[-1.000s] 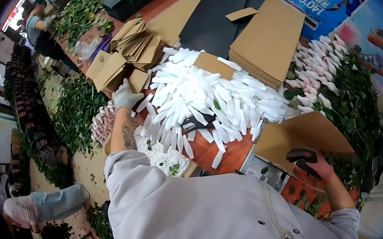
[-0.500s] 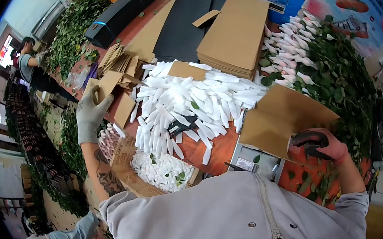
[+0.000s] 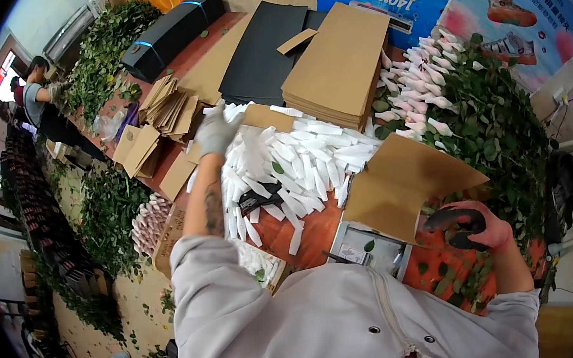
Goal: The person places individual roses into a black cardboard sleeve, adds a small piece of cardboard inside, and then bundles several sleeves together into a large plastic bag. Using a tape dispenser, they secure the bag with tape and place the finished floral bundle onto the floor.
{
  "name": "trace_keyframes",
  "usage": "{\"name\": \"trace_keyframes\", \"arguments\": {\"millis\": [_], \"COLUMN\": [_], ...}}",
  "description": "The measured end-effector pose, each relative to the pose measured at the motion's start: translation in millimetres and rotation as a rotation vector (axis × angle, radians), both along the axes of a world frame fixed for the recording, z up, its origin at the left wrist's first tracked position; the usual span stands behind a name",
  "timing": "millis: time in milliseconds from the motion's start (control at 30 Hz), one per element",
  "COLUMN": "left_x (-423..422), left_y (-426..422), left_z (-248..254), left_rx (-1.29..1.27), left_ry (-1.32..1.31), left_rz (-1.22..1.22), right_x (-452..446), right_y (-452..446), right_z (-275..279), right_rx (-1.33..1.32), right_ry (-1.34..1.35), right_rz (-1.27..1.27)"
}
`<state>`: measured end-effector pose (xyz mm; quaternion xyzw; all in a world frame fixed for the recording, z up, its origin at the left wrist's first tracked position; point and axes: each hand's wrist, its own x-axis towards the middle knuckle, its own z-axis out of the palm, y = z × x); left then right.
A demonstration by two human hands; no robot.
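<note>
My left hand (image 3: 219, 131), in a pale work glove, is over the upper left part of a heap of white mesh sleeves (image 3: 298, 160). Its fingers are smeared by motion, so I cannot tell what they hold. My right hand (image 3: 472, 226), in a red glove with dark fingers, is beside the right edge of a brown cardboard sheet (image 3: 407, 183). Its thumb and fingers curve apart, with a gap between them and nothing visible inside. The sheet lies tilted over a metal device (image 3: 361, 245) at the table's front.
Stacked cardboard (image 3: 336, 60) and black sheets (image 3: 263, 51) lie behind the heap. Small folded cardboard pieces (image 3: 169, 107) sit to the left. White-sleeved flowers (image 3: 421, 89) with leafy stems are at right. A box (image 3: 278, 279) of white pieces is in front. A co-worker (image 3: 44, 100) stands far left.
My left hand has moved right from the small folded cardboard pieces to the white sleeves, leaving those pieces on the table. My right hand stays beside the cardboard sheet, its fingers still curved.
</note>
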<state>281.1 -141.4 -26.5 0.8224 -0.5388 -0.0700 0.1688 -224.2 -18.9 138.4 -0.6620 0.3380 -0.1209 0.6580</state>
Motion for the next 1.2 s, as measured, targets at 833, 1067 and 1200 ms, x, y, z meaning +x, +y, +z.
{"name": "trace_keyframes", "arguments": {"millis": [833, 1067, 1200], "left_x": [-218, -202, -215], "left_y": [126, 123, 120], "left_z": [126, 8, -38], "left_rx": [-0.123, 0.308, 0.478], "left_ry": [0.925, 0.983, 1.075], "left_rz": [-0.995, -1.094, -1.161], "right_x": [13, -58, -39], "right_y": [9, -44, -53], "right_z": [28, -134, -194], "right_rx": [0.125, -0.118, -0.169], "right_ry": [-0.312, -0.171, 0.081], "right_rz": [-0.628, 0.043, 0.166]}}
